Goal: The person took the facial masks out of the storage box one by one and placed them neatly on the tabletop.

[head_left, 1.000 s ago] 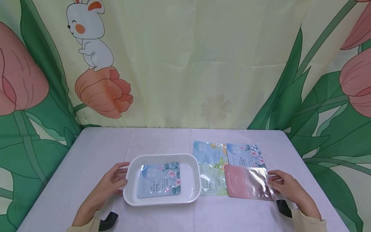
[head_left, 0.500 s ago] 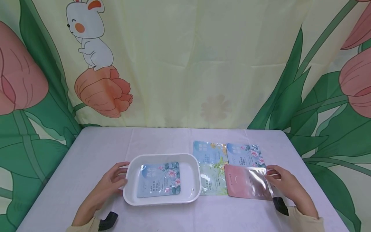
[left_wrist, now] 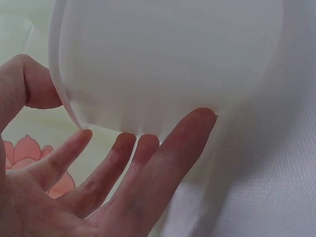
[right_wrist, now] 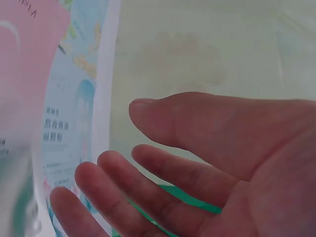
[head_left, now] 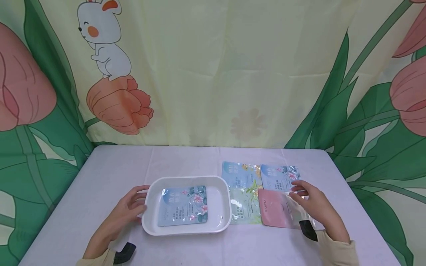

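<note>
My left hand (head_left: pixel 128 207) rests against the left end of a white tray (head_left: pixel 217 181), fingertips at its rim and outer wall. In the left wrist view, the fingers (left_wrist: pixel 173 163) touch the tray's wall (left_wrist: pixel 163 59) without curling round it. Inside the tray lies a blue sheet mask packet (head_left: pixel 173 210) with pink flowers. My right hand (head_left: pixel 316 201) hovers with loosely bent fingers over the right part of a pink and silver sheet mask packet (head_left: pixel 274 210). Nothing lies between the thumb (right_wrist: pixel 163 118) and fingers in the right wrist view.
Right of the tray lie a green packet (head_left: pixel 241 210), a light blue packet (head_left: pixel 237 175) and another blue flowered packet (head_left: pixel 276 177), edges meeting or overlapping. A white cloth covers the table (head_left: pixel 186 159). A printed curtain (head_left: pixel 213 74) hangs behind.
My right hand has moved left and away from me, from the pink packet's right edge to over its silver part. The left hand and tray have stayed put.
</note>
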The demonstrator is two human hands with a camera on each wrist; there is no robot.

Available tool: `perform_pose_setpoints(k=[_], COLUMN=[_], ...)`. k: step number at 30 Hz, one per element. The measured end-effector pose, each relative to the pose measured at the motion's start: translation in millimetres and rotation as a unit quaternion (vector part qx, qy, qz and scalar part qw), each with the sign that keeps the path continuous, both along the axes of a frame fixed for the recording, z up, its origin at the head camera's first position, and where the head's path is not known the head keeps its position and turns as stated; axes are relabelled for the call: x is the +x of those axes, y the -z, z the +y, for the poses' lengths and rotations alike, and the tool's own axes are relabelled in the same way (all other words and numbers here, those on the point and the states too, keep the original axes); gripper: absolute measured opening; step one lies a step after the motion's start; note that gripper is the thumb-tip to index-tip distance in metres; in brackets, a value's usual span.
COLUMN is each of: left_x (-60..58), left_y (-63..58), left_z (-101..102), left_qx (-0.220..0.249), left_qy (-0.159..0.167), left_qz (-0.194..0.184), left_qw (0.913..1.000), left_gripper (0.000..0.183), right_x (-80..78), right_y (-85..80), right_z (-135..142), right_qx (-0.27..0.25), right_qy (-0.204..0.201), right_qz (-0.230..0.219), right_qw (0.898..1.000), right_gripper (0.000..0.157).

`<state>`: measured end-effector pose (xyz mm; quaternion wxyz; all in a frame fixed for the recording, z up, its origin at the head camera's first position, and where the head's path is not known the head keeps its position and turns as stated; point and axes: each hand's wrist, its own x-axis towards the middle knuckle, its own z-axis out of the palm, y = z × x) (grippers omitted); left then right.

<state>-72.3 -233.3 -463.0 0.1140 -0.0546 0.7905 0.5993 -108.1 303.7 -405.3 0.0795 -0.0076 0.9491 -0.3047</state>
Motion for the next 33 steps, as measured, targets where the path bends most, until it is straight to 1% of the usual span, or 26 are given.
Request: perform_pose_setpoints(k=[6, 11, 16, 21, 27, 33], left_x=[0.9, 2.4, 3.0, 2.4, 1.3, 1.0], left_y=[-2.0, -4.1, -4.5, -3.3, -1.8, -1.4], left_z=[1, 1, 2, 1, 1, 1], left_qx=[0.0, -0.001, -0.001, -0.003, -0.016, -0.015], left_qy=[0.001, 0.0, 0.002, 0.002, 0.0, 0.001], left_qz=[0.002, 0.003, 0.005, 0.003, -0.002, -0.002], left_qw=[1.0, 1.0, 1.0, 1.0, 0.9999, 0.9999], left_gripper=[0.067, 0.067, 0.067, 0.067, 0.067, 0.066], right_x=[-1.5, -3.0, -5.0, -5.9, -5.5, -2.6], right_y=[-4.3, -11.0, -15.6, -14.4, -11.9, -11.1], right_z=[-17, -32, -44, -53, -67, -80], right_qx=[-0.018, -0.035, -0.042, -0.059, -0.083, -0.109], right_qy=[-0.005, -0.018, -0.023, -0.032, -0.038, -0.052], right_qz=[0.015, 0.033, 0.037, 0.037, 0.034, 0.052], right_qw=[1.0, 0.999, 0.998, 0.997, 0.995, 0.991], right_gripper=[0.05, 0.048, 0.05, 0.048, 0.047, 0.044])
